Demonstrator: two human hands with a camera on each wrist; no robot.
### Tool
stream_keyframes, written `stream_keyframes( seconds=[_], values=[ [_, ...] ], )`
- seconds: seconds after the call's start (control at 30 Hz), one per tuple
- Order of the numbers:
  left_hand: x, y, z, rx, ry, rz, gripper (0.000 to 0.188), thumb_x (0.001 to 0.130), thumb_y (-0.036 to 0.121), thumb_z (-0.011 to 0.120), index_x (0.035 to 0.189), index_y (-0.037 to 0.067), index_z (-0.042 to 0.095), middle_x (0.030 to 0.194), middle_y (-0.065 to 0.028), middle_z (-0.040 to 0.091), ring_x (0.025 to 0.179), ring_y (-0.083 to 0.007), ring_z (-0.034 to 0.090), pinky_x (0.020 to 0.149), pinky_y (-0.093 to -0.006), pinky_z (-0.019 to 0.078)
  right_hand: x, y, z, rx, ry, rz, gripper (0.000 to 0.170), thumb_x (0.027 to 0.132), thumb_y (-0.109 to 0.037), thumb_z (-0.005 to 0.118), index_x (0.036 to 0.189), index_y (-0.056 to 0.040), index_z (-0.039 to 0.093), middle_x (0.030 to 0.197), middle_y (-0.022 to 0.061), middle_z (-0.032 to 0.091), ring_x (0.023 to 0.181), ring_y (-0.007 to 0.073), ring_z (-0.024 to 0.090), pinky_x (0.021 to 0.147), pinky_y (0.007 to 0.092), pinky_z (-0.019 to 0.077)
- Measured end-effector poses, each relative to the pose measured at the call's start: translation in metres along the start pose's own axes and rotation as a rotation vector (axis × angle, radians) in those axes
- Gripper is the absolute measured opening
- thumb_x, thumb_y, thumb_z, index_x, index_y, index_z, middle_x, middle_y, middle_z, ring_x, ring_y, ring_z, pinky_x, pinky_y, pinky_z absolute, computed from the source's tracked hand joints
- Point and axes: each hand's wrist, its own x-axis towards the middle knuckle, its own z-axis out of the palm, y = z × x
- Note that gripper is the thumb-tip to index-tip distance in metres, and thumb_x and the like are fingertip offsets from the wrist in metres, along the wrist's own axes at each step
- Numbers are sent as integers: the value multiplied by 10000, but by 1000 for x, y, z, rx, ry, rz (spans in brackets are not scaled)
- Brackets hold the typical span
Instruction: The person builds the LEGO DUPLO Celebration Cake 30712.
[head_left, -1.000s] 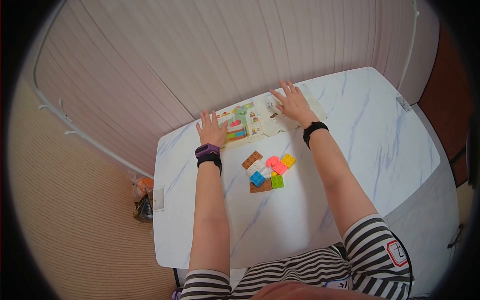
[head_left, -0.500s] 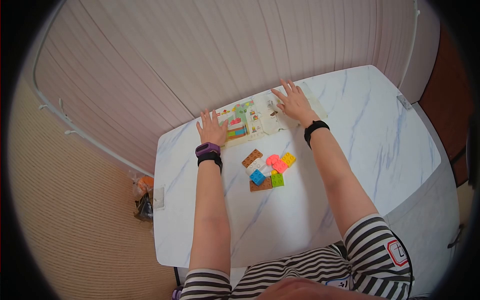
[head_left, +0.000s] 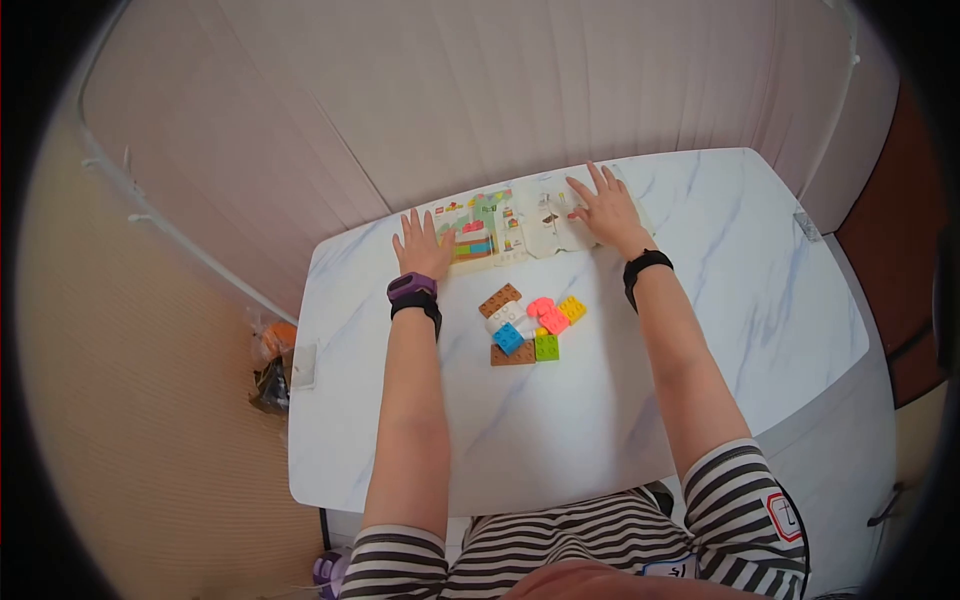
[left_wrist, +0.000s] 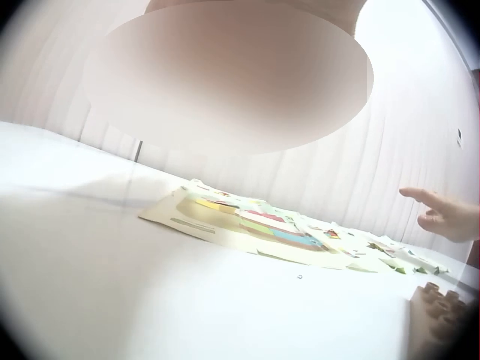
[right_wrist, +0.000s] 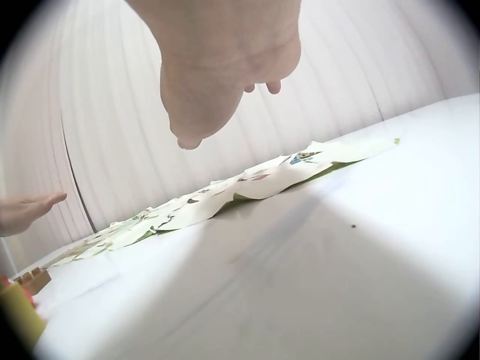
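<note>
A creased paper sheet [head_left: 478, 262] printed with coloured brick pictures lies along the far edge of the table. Over its left end is my left hand [head_left: 424, 250], fingers straight and spread. My right hand [head_left: 608, 212] reaches over the sheet's right part, fingers extended. From the right wrist view, this hand [right_wrist: 232, 67] appears raised above the paper [right_wrist: 187, 210], whose near edge curls up in places. Neither hand grips anything. A blurred oval covers most of the left hand in the left wrist view.
Nearer to me lies a loose cluster of toy bricks: brown [head_left: 500, 300], blue [head_left: 508, 338], green [head_left: 547, 347], pink [head_left: 553, 320], yellow [head_left: 571, 308] and white ones. A pale curtain-like wall [head_left: 480, 90] rises behind the white marbled table [head_left: 760, 300]. Bags [head_left: 272, 380] sit left of the table.
The head view has shifted slightly. My right hand has moved a little to the right over the sheet; the left hand stays at the left end. The bricks keep their arrangement.
</note>
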Motion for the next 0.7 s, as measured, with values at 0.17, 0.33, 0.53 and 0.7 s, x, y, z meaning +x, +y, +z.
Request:
stream_keyframes(
  seconds=[0.17, 0.33, 0.53, 0.7],
  values=[
    [-18, -13, 1, -72, -52, -104, 688, 920, 524, 391, 1420, 56, 322, 1494, -182, 246, 1402, -329, 168, 1089, -549, 158, -14, 23, -10, -46, 1, -2, 568, 846, -338, 619, 1368, -258, 407, 1456, 148, 318, 1307, 349, 341, 1022, 479, 349],
    [-37, -34, -9, -296, -136, -176, 700, 923, 524, 392, 1429, 53, 288, 1483, -198, 262, 1379, -319, 242, 1083, -517, 210, -35, 38, -35, -19, -64, -107, 605, 841, -311, 631, 1383, -216, 379, 1429, 154, 351, 1217, 339, 440, 927, 424, 448],
    [-92, -40, -62, -955, -132, -135, 635, 964, 446, 389, 1412, 7, 292, 1402, -193, 388, 1273, -285, 406, 1021, -365, 335, -76, 27, -67, 198, -69, -234, 715, 835, -229, 645, 1429, -148, 255, 1399, 186, 369, 1107, 338, 516, 872, 391, 486],
    [-160, -30, -92, -1815, -234, -395, 530, 972, 421, 408, 1316, 17, 397, 1235, -135, 518, 1098, -203, 516, 882, -304, 417, -127, -18, -102, 751, -297, -21, 733, 873, -159, 587, 1464, -120, 154, 1377, 168, 391, 1076, 276, 529, 851, 348, 483]
  ],
)
